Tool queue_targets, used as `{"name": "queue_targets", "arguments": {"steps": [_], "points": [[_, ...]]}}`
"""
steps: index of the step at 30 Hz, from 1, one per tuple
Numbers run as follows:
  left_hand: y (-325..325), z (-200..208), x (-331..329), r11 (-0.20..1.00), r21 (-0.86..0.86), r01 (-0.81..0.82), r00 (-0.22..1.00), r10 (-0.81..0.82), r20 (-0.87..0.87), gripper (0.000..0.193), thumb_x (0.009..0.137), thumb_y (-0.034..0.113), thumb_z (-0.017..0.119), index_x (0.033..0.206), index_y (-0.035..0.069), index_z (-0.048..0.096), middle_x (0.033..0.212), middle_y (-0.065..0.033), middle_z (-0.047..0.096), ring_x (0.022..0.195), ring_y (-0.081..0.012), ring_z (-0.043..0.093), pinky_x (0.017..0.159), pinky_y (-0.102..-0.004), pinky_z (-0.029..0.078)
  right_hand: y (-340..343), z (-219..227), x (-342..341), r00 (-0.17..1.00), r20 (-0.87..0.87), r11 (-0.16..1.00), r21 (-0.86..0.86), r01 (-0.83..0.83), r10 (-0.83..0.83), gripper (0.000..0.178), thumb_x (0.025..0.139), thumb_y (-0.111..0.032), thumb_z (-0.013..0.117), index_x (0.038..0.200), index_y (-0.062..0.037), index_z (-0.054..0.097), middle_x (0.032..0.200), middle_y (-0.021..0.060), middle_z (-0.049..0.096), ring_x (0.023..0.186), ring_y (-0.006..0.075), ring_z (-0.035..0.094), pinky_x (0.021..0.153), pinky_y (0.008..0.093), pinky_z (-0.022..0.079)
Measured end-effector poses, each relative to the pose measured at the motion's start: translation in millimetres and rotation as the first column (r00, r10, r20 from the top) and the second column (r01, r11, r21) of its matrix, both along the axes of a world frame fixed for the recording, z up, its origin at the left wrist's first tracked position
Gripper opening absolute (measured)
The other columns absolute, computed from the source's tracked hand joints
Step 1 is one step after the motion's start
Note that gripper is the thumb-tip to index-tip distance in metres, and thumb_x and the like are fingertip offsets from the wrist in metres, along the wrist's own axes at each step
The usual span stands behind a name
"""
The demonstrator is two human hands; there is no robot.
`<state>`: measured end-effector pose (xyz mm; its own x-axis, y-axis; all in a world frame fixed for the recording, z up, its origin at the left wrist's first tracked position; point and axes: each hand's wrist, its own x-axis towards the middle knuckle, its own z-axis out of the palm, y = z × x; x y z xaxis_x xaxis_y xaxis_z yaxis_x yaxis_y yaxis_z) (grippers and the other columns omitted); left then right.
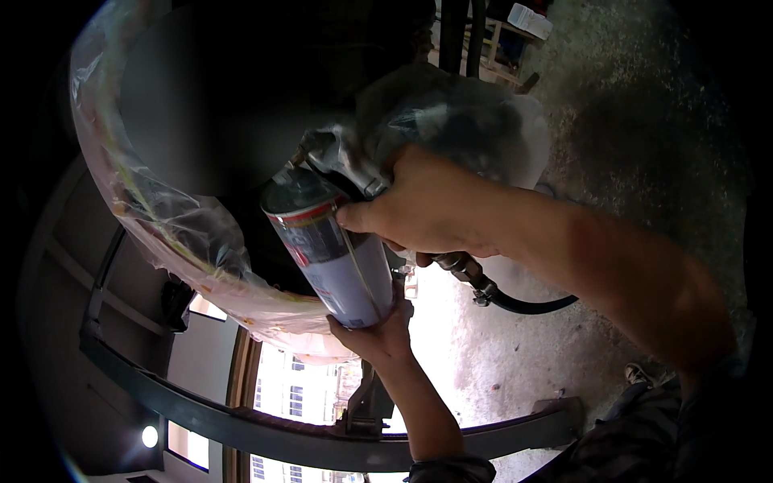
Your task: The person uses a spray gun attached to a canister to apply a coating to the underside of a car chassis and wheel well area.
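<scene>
My right hand [439, 201] is closed round the handle of a metal spray gun [346, 157], its thumb against the can below. Screwed under the gun is a cylindrical can [346, 278], dark at the top with a red band and pale lower down, tilted. My left hand [385, 330] cups the can's base from beneath, fingers curled round it. A black air hose [535, 307] runs from a metal coupling [460, 266] below the right hand. The gun's nozzle end is near a dark rounded cavity [266, 88], whose inside is mostly too dark to make out.
Crinkled clear plastic film [193, 233] borders the cavity on the left and below; more film [483, 133] hangs behind my right hand. A grey metal beam [266, 439] crosses the lower view. Concrete floor [636, 161] lies right, with a shoe [636, 373]. A white container [529, 20] stands far off.
</scene>
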<state>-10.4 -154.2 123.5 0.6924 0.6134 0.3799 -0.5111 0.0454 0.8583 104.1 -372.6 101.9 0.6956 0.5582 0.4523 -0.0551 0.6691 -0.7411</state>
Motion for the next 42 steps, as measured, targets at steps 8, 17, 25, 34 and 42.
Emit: {"name": "queue_targets", "arguments": {"steps": [8, 17, 25, 34, 42], "points": [[41.9, -71.2, -24.6, 0.948, -0.317, 0.034, 0.995, -0.061, -0.074, 0.06, 0.086, 0.052, 0.036, 0.134, 0.017, 0.041, 0.133, -0.0118, 0.043, 0.12, -0.0303, 0.043, 0.092, -0.0506, 0.038, 18.6, -24.3, -21.0, 0.994, 0.037, 0.972, -0.217, -0.089, 0.099, 0.032, 0.087, -0.024, 0.064, 0.107, 0.0004, 0.056, 0.071, 0.0051, 0.058, 0.061, 0.0122, 0.056, 0.046, 0.0271, 0.046], [90.4, -158.0, -84.4, 0.913, -0.408, 0.026, 0.985, -0.093, -0.144, 0.066, 0.089, 0.059, 0.033, 0.139, 0.016, 0.037, 0.139, -0.0115, 0.041, 0.125, -0.0349, 0.041, 0.097, -0.0557, 0.035, 61.7, -135.6, -125.6, 0.98, -0.179, 0.972, -0.2, -0.125, 0.09, 0.033, 0.089, -0.015, 0.063, 0.118, -0.0079, 0.049, 0.108, 0.0035, 0.055, 0.086, 0.014, 0.058, 0.06, 0.03, 0.057], [96.0, -198.2, -109.5, 0.853, -0.511, 0.107, 0.985, -0.16, -0.06, 0.065, 0.089, 0.059, 0.033, 0.137, 0.015, 0.038, 0.137, -0.0108, 0.043, 0.125, -0.0352, 0.043, 0.096, -0.0585, 0.037, 96.9, -114.4, -169.2, 0.969, -0.225, 0.915, -0.404, 0.001, -0.1, 0.026, 0.091, -0.018, 0.061, 0.111, -0.0058, 0.051, 0.095, 0.0096, 0.061, 0.078, 0.0226, 0.066, 0.054, 0.0335, 0.051], [125.6, -173.1, -123.8, 0.974, -0.225, -0.036, 0.996, 0.017, -0.085, 0.068, 0.091, 0.057, 0.028, 0.134, 0.006, 0.04, 0.127, -0.0155, 0.05, 0.111, -0.0356, 0.053, 0.093, -0.0508, 0.042, 127.4, -102.1, -184.2, 0.881, -0.465, 0.965, -0.18, -0.189, 0.086, 0.02, 0.088, -0.023, 0.065, 0.093, -0.0068, 0.053, 0.068, 0.0087, 0.058, 0.052, 0.0218, 0.06, 0.043, 0.0332, 0.045], [133.3, -188.1, -118.9, 0.507, -0.545, 0.667, 0.668, -0.731, 0.137, 0.063, 0.094, 0.058, 0.024, 0.135, 0.013, 0.041, 0.13, -0.0132, 0.05, 0.115, -0.0359, 0.049, 0.088, -0.0582, 0.038, 147.0, -72.4, -202.3, 0.968, -0.196, 0.97, -0.215, 0.113, -0.157, 0.018, 0.088, -0.019, 0.065, 0.091, -0.0072, 0.051, 0.068, 0.0084, 0.056, 0.048, 0.0203, 0.057, 0.04, 0.0311, 0.04]]}}
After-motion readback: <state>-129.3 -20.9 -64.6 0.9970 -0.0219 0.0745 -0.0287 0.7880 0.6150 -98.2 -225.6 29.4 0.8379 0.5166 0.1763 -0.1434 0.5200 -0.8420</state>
